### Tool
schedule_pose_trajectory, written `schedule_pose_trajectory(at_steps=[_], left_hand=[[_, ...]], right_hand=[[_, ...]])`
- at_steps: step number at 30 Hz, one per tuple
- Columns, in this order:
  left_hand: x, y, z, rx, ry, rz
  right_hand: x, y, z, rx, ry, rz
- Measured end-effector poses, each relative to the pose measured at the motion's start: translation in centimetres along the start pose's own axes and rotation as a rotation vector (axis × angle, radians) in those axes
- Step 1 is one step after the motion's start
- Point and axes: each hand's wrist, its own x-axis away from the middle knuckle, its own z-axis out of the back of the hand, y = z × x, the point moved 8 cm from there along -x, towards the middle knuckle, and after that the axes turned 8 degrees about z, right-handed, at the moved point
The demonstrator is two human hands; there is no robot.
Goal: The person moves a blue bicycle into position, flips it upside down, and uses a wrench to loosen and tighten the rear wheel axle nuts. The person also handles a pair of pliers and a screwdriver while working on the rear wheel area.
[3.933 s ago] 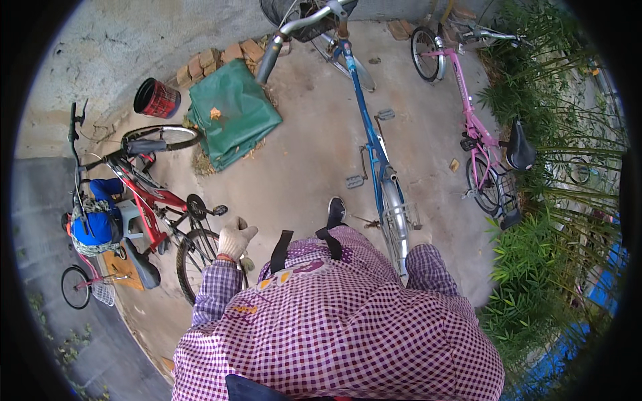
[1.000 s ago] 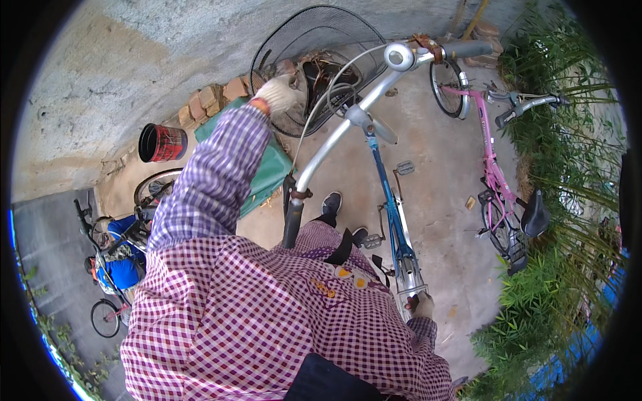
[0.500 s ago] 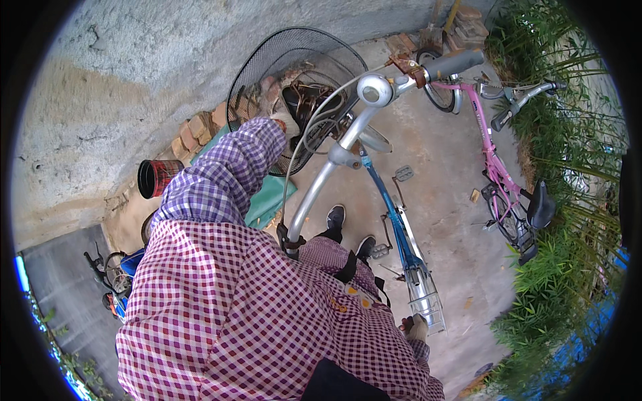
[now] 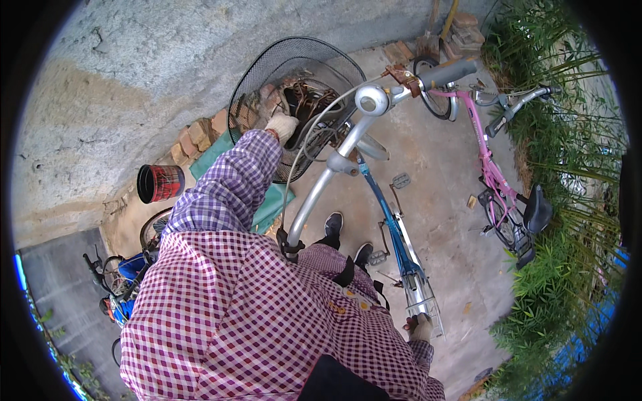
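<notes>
A blue and silver bicycle point(image 4: 394, 240) stands in front of me, its silver handlebar point(image 4: 313, 204) running across the middle of the view. On its front is a black wire mesh basket point(image 4: 257, 73) with a tangle of brown and dark straplike things point(image 4: 314, 100) in it. My left hand point(image 4: 282, 127), in a pale glove, is at the basket beside these things. Its fingers are curled, and what they grip is hidden. My right hand point(image 4: 420, 327), gloved with dark fingertips showing, is closed at the metal rear rack point(image 4: 435, 314).
A pink bicycle point(image 4: 491, 160) stands at the right beside green bamboo plants point(image 4: 528, 314). Left of the basket are a red and black bucket point(image 4: 162, 183), bricks point(image 4: 197, 137) and a green sheet point(image 4: 271, 207) along the wall. Another bicycle point(image 4: 114, 274) is at the lower left.
My left hand shows more fully at the basket, its glove no longer mostly behind the sleeve. My right hand stays at the rear rack. The view has shifted slightly.
</notes>
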Motion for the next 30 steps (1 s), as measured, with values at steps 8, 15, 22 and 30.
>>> schedule_pose_trajectory(at_steps=[8, 15, 22, 30], left_hand=[[3.7, 2.2, 0.7, 0.629, -0.048, 0.204], [5.8, 8.8, 8.3, 0.262, -0.018, 0.033], [0.6, 6.5, 10.5, -0.045, -0.056, 0.266], [-5.9, 1.0, -3.1, -0.464, -0.088, 0.225]], right_hand=[[0.2, 1.4, 2.0, -0.038, -0.04, -0.015], [0.9, -0.1, 5.9, -0.062, 0.083, 0.026], [-0.2, -2.2, 1.1, 0.037, -0.003, 0.041], [-0.7, -3.9, 1.8, 0.057, -0.002, 0.013]])
